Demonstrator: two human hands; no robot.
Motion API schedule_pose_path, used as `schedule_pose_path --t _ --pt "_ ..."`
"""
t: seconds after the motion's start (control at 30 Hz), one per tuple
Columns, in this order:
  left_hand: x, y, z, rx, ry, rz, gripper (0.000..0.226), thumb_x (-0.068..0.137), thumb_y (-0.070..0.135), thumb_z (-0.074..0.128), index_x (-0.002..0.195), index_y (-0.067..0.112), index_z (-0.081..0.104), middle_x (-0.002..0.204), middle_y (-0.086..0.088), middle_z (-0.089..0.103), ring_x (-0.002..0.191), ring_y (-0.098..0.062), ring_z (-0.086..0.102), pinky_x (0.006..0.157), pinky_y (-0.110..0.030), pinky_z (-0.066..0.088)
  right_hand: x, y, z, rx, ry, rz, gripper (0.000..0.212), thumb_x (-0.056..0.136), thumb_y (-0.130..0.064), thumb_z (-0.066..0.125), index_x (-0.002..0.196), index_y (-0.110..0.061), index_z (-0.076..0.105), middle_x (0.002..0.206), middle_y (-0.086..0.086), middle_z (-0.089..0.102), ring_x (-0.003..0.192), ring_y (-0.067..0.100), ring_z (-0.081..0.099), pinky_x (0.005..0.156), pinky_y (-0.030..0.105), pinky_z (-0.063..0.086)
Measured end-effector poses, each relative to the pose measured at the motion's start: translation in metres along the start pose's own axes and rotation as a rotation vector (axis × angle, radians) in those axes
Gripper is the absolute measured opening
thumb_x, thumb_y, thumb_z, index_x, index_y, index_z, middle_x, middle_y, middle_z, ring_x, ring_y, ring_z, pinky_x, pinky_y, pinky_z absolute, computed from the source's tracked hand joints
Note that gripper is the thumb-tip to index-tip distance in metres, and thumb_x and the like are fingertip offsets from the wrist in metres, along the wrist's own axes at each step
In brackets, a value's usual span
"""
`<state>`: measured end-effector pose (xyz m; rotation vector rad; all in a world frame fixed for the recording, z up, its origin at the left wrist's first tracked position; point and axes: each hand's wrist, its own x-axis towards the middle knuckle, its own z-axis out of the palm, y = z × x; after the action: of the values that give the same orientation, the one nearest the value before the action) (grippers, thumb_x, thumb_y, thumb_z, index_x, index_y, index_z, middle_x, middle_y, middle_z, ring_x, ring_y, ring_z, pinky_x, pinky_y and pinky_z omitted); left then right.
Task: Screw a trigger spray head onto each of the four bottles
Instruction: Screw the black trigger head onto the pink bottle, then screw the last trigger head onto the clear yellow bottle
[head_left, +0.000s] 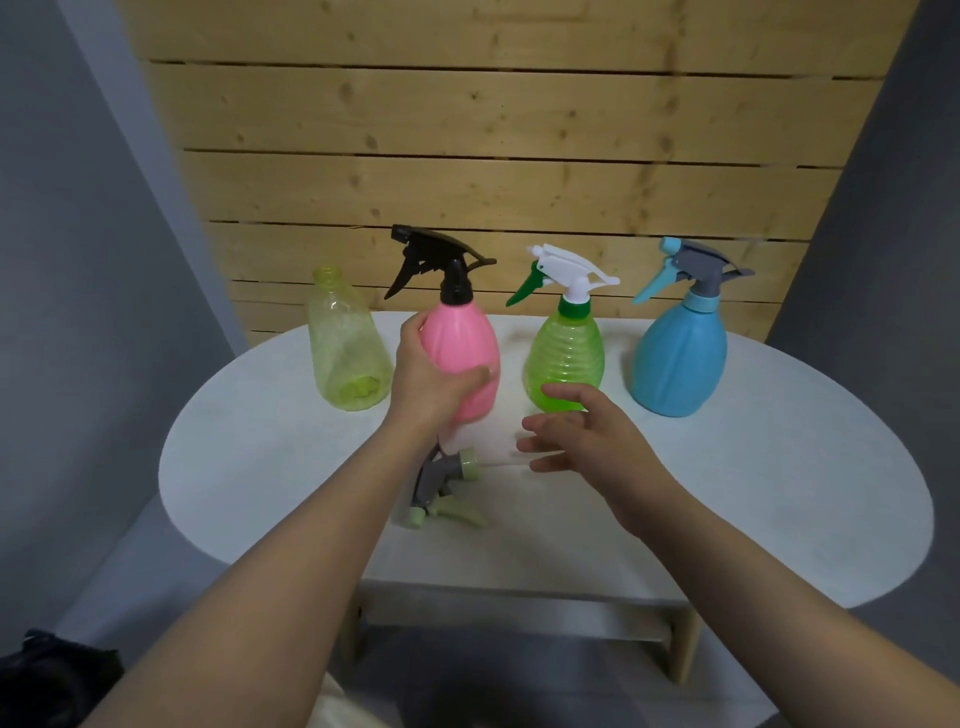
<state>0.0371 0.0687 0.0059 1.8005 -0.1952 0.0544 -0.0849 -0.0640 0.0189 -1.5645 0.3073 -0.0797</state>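
Note:
Four bottles stand in a row on the white oval table (779, 467). The pale yellow-green bottle (345, 343) at the far left has an open neck with no head. My left hand (431, 374) grips the pink bottle (467, 343), which carries a black spray head (436, 262). The green bottle (566, 358) wears a white and green head (563, 278). At the right, the blue bottle (680, 358) has a grey and light-blue head (691, 270). A loose grey and pale-green spray head (444, 488) lies on the table under my left wrist. My right hand (576, 436) hovers empty, fingers apart, in front of the green bottle.
A wooden slat wall (493, 156) rises right behind the bottles. Grey walls flank both sides. The table's wooden legs (685, 644) show below its front edge, over a grey floor. A dark object (47, 675) lies at the bottom left corner.

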Motion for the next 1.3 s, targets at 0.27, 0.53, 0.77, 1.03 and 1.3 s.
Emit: schedule_pose_path --t 0.27,0.53,0.77,1.03,1.3 --pt "0.010 -0.016 0.005 -0.003 0.028 -0.016 0.089 0.062 0.016 0.081 0.132 0.032 0.029 0.123 0.006 0.037 0.105 -0.020 0.043 0.076 -0.034 0.043 0.006 0.002 0.001 -0.063 -0.008 0.028 0.029 0.087 -0.005 0.056 0.114 -0.016 0.050 0.106 0.022 0.065 0.070 0.015 0.066 0.057 0.022 0.055" --pt "0.013 -0.017 0.008 0.050 0.011 -0.013 0.097 0.066 0.019 0.079 0.142 0.027 0.019 0.142 -0.007 0.034 0.122 -0.030 0.042 0.096 -0.048 0.045 0.006 0.004 0.005 -0.193 -0.029 -0.012 0.026 0.086 -0.007 0.055 0.111 -0.015 0.055 0.100 0.018 0.068 0.070 0.013 0.067 0.060 0.021 0.055" --pt "-0.007 -0.012 -0.009 0.198 0.011 -0.118 0.092 0.074 0.027 0.073 0.145 0.016 0.016 0.144 -0.015 0.035 0.123 -0.031 0.045 0.088 -0.037 0.044 0.011 0.015 0.013 -0.533 -0.029 -0.156 0.019 0.085 -0.013 0.060 0.102 -0.014 0.066 0.073 -0.003 0.064 0.069 0.014 0.063 0.064 0.018 0.050" --pt "-0.045 -0.015 -0.058 0.330 -0.102 -0.174 0.036 0.083 0.038 0.061 0.107 0.012 0.061 0.109 -0.004 0.061 0.095 -0.017 0.056 0.077 -0.026 0.039 0.019 0.021 0.037 -0.989 -0.194 -0.296 0.044 0.083 -0.038 0.065 0.125 -0.025 0.059 0.124 0.004 0.063 0.117 0.029 0.049 0.100 0.039 0.037" --pt "-0.046 -0.013 -0.081 0.266 -0.313 -0.338 0.027 0.088 0.042 0.053 0.080 0.017 0.060 0.091 -0.004 0.063 0.089 -0.022 0.059 0.082 -0.033 0.045 0.035 0.022 0.056 -0.988 -0.178 -0.317 0.027 0.080 -0.029 0.069 0.099 -0.010 0.069 0.079 0.000 0.056 0.075 0.018 0.050 0.057 0.021 0.032"
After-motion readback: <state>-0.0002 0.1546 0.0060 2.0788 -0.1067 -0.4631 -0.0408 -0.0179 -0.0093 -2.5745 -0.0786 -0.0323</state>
